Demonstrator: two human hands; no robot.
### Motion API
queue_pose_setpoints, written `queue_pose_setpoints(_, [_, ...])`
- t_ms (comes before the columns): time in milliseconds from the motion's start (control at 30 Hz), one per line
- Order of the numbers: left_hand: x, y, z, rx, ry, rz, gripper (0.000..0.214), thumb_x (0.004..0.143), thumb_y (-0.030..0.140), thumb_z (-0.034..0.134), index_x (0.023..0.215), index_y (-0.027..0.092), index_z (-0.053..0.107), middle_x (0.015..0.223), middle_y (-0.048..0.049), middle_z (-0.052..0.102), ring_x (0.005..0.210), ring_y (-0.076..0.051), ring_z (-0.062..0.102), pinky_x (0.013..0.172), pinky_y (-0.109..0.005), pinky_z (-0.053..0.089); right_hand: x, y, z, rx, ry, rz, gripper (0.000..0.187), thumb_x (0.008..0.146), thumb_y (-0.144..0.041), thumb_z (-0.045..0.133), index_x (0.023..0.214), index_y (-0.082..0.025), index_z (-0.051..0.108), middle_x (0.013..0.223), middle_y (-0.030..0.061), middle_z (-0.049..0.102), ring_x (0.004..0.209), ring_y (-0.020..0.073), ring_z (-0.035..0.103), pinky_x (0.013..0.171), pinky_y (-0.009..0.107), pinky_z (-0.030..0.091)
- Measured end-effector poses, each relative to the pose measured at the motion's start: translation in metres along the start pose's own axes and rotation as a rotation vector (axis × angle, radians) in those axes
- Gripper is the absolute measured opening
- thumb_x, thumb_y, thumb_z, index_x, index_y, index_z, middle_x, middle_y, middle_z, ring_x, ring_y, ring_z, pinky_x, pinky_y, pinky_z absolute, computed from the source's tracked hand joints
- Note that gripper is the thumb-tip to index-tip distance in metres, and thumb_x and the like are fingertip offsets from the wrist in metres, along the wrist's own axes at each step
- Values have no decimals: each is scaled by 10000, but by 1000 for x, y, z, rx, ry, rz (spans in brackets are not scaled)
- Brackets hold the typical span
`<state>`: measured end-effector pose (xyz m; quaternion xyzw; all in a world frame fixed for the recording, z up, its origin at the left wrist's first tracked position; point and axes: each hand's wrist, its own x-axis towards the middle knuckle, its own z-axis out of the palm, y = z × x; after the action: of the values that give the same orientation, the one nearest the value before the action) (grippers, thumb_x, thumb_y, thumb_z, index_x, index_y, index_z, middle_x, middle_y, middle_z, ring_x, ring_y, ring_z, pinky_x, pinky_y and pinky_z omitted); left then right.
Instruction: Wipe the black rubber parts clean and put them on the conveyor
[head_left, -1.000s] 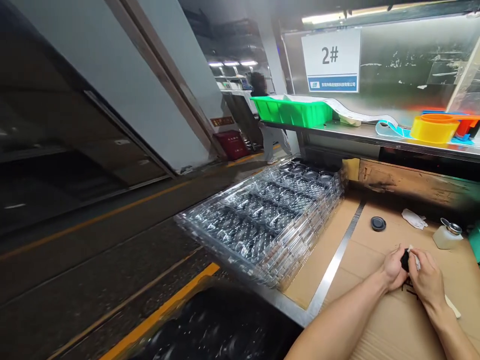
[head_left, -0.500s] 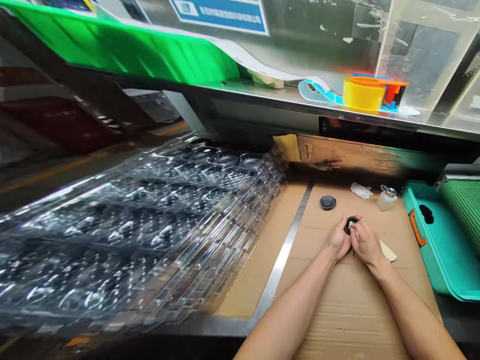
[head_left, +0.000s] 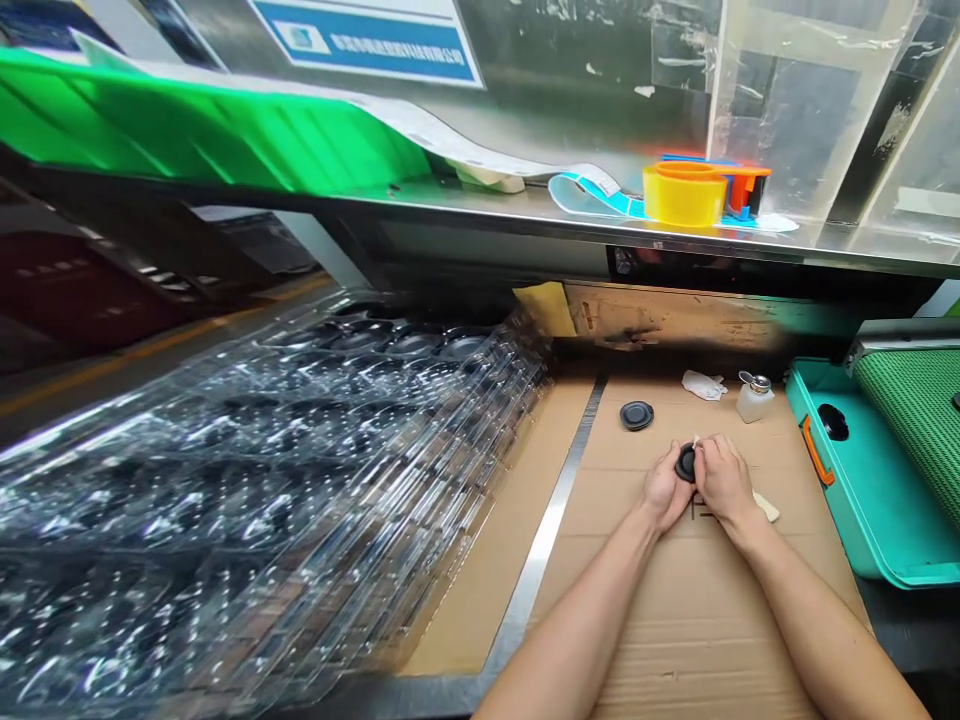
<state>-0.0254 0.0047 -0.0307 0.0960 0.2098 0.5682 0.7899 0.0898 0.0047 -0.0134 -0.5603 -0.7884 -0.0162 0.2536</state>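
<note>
My left hand is closed around the edge of a small black round part, with its dished face turned up. My right hand presses against the rim of that part, its fingers pinching a small pale scrap that looks like cloth. Beside my right wrist a cream-coloured flat piece lies partly hidden on the cardboard. Another black round part rests beyond my left hand. Farther back are a crumpled white tissue and a small whitish bottle with a metal top.
Stacked clear plastic trays with round black pieces fill the left. A teal bin with an orange handle and a black piece inside stands at right, by a green conveyor belt. Above runs a metal shelf with yellow tape.
The camera view has shifted to the right. The pale scrap has gone from the middle of the black part to its far rim, and my right fingers have moved with it.
</note>
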Motion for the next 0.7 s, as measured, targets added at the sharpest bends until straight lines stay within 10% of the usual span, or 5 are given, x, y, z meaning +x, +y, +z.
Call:
queue_pose_setpoints(233, [1, 20, -2, 1, 90, 32, 345, 1031, 351, 428, 1080, 107, 668, 1244, -178, 684, 1142, -263, 670, 939, -383, 543, -18, 4, -23, 218, -300, -57, 164, 929, -192, 527, 941, -206, 689, 962, 63, 698, 927, 202, 641, 839, 293, 466])
queue_pose_setpoints(367, [-2, 32, -5, -80, 116, -15, 344, 1024, 370, 422, 1115, 128, 649, 1207, -164, 696, 1111, -295, 683, 869, -418, 571, -10, 21, -47, 323, -188, 9, 201, 942, -239, 505, 985, -219, 701, 986, 47, 706, 933, 184, 640, 867, 287, 458])
queue_pose_setpoints(533, [-5, 38, -3, -141, 114, -43, 430, 1019, 418, 401, 1225, 103, 609, 1248, -214, 667, 1154, -338, 664, 863, -453, 580, -6, 53, -76, -82, -67, 211, 264, 931, -347, 537, 1114, -210, 668, 1227, 128, 628, 1135, 287, 545, 934, 384, 407])
queue_pose_setpoints(700, [-3, 42, -3, -156, 149, -32, 433, 1020, 349, 399, 1311, 67, 550, 1268, -242, 653, 1183, -323, 657, 894, -419, 585, -19, 57, -92, -108, -579, 176, 318, 703, -393, 768, 965, -248, 660, 986, 44, 674, 928, 241, 606, 767, 317, 390])
